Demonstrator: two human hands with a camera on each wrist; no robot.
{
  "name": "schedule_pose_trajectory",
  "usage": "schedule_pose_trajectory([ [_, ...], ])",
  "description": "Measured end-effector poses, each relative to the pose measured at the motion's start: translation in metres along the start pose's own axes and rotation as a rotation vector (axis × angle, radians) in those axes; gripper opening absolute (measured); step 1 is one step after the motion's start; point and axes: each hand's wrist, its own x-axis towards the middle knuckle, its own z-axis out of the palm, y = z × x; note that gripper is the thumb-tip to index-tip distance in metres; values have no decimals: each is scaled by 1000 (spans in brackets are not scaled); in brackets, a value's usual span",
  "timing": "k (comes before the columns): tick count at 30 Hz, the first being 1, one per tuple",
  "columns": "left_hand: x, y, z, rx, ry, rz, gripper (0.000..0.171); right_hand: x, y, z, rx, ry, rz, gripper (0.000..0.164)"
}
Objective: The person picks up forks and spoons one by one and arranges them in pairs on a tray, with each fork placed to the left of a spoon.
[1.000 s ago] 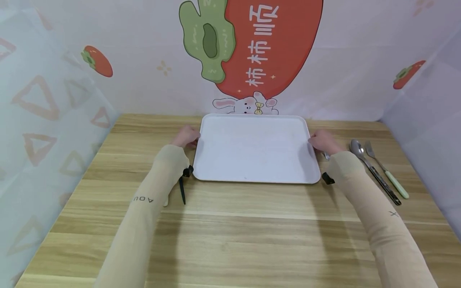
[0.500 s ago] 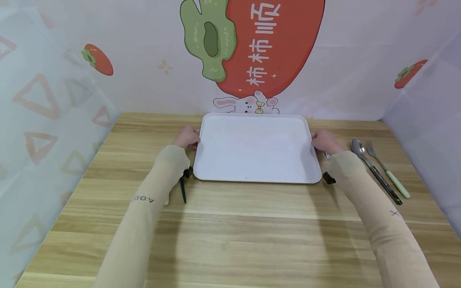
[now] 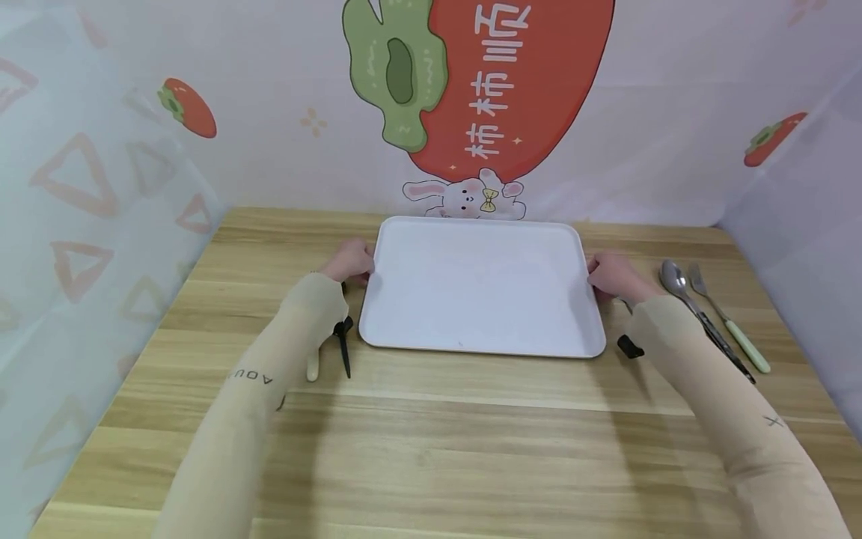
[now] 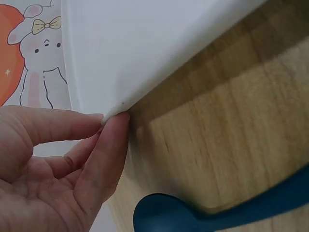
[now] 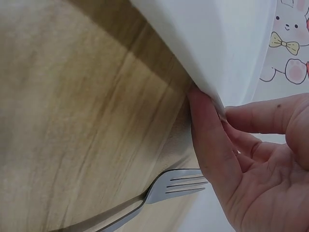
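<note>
Persimmon-printed cloth point(image 3: 465, 97) filled the head view's upper part, behind a wood-grain table point(image 3: 431, 449). At centre, left hand point(image 3: 349, 260) and right hand point(image 3: 616, 275) pinched the sides of a white tray point(image 3: 478, 288); a metal spoon point(image 3: 674, 278) and green-handled fork point(image 3: 746, 345) lay at right. In the left wrist view, fingers point(image 4: 103, 159) clamped the tray's edge above a blue spoon point(image 4: 169, 214). In the right wrist view, fingers gripped the edge, a metal fork point(image 5: 169, 187) below.
</note>
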Motion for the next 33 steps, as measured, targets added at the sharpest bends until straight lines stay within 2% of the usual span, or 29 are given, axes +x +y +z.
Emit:
schedule_pose_trajectory([
  [5,-6,-5,-1,41,-38,34,9,-9,-5,2,8,-50,32,20],
  [8,-10,-6,-1,26,-69,25,3,-13,-5,2,-2,-65,48,20],
  [16,-23,-6,2,30,-142,-18,19,-27,-7,5,-31,-108,29,20],
  [26,-42,-8,5,21,-211,-29,22,-51,-4,14,-47,-119,9,17],
  [33,-54,-11,8,33,-242,-30,22,-60,-4,18,-44,-129,39,20],
])
